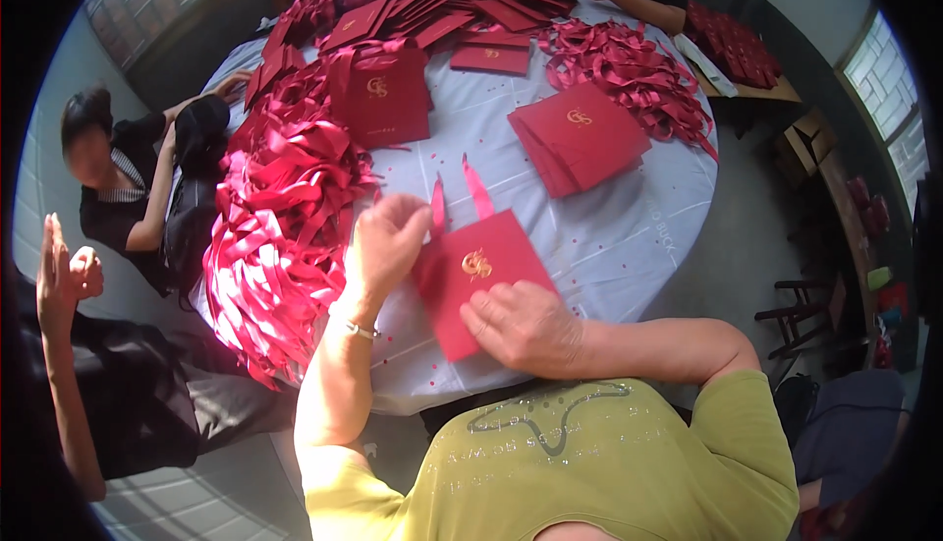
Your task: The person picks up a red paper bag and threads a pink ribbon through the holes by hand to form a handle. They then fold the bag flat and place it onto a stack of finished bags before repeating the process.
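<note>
While my right hand (526,325) lies flat, pinning the red paper bag (476,281) steady, my left hand (388,241) pinches its ribbon handle (438,205) upright.

Red paper bag (478,276) under my hands: matt card, gold foil emblem, smooth. Its ribbon handles (476,190): satin cloth, slight sheen. Ribbon heap (280,217) beside me: glossy red satin. Tablecloth (629,217): thin pale plastic sheet, smooth, faintly shiny.
</note>
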The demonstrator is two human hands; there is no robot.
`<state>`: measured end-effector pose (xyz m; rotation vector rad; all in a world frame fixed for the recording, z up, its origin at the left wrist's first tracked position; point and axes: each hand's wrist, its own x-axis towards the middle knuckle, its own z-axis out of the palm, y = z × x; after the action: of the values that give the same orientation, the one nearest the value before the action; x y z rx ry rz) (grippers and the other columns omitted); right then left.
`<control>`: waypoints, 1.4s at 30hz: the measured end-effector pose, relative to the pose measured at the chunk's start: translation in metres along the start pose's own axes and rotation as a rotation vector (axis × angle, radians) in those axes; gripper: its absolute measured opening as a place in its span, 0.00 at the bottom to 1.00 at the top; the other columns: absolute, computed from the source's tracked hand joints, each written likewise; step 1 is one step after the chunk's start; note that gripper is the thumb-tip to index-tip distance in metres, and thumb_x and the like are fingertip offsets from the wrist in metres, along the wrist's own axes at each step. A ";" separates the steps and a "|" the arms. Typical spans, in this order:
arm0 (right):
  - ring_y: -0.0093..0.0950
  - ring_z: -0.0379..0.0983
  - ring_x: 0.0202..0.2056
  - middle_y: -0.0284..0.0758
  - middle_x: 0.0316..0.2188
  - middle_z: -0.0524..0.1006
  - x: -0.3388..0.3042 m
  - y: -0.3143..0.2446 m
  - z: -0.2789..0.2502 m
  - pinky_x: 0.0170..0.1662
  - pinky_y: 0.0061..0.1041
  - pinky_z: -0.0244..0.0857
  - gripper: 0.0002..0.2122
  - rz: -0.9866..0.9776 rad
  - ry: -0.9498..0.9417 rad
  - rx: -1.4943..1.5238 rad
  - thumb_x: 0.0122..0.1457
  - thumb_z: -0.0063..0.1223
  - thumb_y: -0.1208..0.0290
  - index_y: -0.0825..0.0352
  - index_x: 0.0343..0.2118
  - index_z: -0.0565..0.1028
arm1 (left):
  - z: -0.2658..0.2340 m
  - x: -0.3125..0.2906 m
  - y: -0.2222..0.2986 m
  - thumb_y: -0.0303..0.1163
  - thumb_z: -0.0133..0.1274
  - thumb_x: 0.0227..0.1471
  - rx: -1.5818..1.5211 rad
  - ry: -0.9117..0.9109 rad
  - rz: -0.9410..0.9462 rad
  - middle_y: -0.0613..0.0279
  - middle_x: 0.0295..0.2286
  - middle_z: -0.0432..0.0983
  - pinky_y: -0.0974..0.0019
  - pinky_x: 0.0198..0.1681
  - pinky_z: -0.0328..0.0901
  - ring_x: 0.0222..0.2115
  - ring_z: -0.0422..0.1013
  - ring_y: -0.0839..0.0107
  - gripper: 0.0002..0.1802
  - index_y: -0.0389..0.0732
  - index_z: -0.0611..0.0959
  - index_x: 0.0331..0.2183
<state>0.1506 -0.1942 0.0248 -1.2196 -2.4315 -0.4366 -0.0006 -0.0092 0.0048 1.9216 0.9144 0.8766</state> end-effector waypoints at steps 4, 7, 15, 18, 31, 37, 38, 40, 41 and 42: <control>0.34 0.73 0.32 0.39 0.35 0.75 -0.005 0.005 0.000 0.34 0.31 0.67 0.22 0.032 0.063 0.404 0.49 0.62 0.55 0.70 0.38 0.76 | 0.015 -0.013 0.030 0.39 0.60 0.47 0.369 -0.155 0.070 0.57 0.26 0.80 0.60 0.29 0.69 0.25 0.77 0.61 0.13 0.43 0.85 0.35; 0.34 0.76 0.31 0.38 0.32 0.78 0.000 0.040 -0.028 0.35 0.30 0.71 0.16 0.196 0.298 0.500 0.46 0.69 0.64 0.66 0.34 0.77 | 0.017 -0.024 0.032 0.33 0.62 0.45 0.515 -0.108 0.264 0.58 0.28 0.78 0.59 0.30 0.69 0.29 0.76 0.57 0.13 0.40 0.83 0.35; 0.34 0.79 0.33 0.41 0.30 0.81 -0.055 0.272 -0.044 0.39 0.32 0.72 0.08 0.898 0.442 0.148 0.50 0.59 0.68 0.66 0.31 0.82 | 0.030 -0.020 0.045 0.26 0.62 0.44 0.448 0.045 0.426 0.57 0.33 0.78 0.61 0.30 0.70 0.28 0.76 0.56 0.10 0.38 0.81 0.32; 0.40 0.79 0.37 0.44 0.36 0.80 -0.061 0.349 -0.031 0.40 0.36 0.73 0.14 1.084 0.163 -0.027 0.48 0.61 0.59 0.65 0.32 0.82 | 0.033 -0.015 0.052 0.24 0.62 0.43 0.365 -0.013 0.339 0.56 0.32 0.78 0.63 0.29 0.70 0.26 0.76 0.59 0.09 0.38 0.81 0.32; 0.48 0.73 0.32 0.49 0.29 0.75 -0.009 0.323 -0.031 0.35 0.39 0.65 0.07 0.610 0.319 0.103 0.60 0.47 0.73 0.71 0.36 0.74 | 0.025 -0.024 0.042 0.29 0.58 0.49 0.003 -0.048 0.247 0.52 0.28 0.79 0.59 0.32 0.71 0.27 0.77 0.57 0.08 0.37 0.82 0.33; 0.38 0.72 0.23 0.42 0.21 0.72 0.052 0.137 -0.065 0.24 0.36 0.65 0.03 0.150 0.133 0.234 0.53 0.53 0.81 0.68 0.26 0.72 | 0.021 -0.032 0.048 0.42 0.46 0.64 -0.586 -0.459 -0.198 0.65 0.32 0.79 0.74 0.27 0.66 0.23 0.69 0.81 0.23 0.34 0.75 0.52; 0.38 0.72 0.22 0.39 0.19 0.71 0.055 0.113 -0.059 0.23 0.36 0.64 0.05 0.091 0.112 0.225 0.52 0.55 0.80 0.65 0.24 0.71 | 0.020 -0.032 0.043 0.43 0.46 0.64 -0.689 -0.465 -0.249 0.66 0.31 0.79 0.76 0.26 0.64 0.23 0.66 0.83 0.22 0.36 0.76 0.51; 0.37 0.74 0.21 0.38 0.20 0.74 0.055 0.080 -0.051 0.22 0.35 0.65 0.04 0.113 0.092 0.313 0.51 0.60 0.75 0.64 0.27 0.75 | 0.016 -0.030 0.046 0.44 0.47 0.64 -0.884 -0.424 -0.248 0.68 0.29 0.77 0.79 0.24 0.61 0.22 0.65 0.86 0.18 0.38 0.79 0.44; 0.37 0.74 0.21 0.38 0.20 0.74 0.054 0.076 -0.050 0.22 0.35 0.65 0.04 0.111 0.094 0.311 0.51 0.60 0.75 0.64 0.27 0.75 | 0.023 -0.025 0.038 0.43 0.47 0.64 -0.908 -0.348 -0.244 0.68 0.29 0.77 0.79 0.24 0.62 0.22 0.66 0.86 0.17 0.39 0.79 0.41; 0.37 0.75 0.22 0.38 0.21 0.75 0.053 0.072 -0.048 0.23 0.35 0.66 0.04 0.151 0.089 0.349 0.51 0.60 0.75 0.65 0.28 0.75 | 0.030 -0.021 0.030 0.43 0.48 0.63 -0.932 -0.270 -0.241 0.69 0.29 0.78 0.79 0.24 0.62 0.23 0.67 0.86 0.16 0.39 0.79 0.38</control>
<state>0.1900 -0.1371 0.0993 -1.1893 -2.2027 -0.0190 0.0218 -0.0498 0.0130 1.0570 0.4275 0.6934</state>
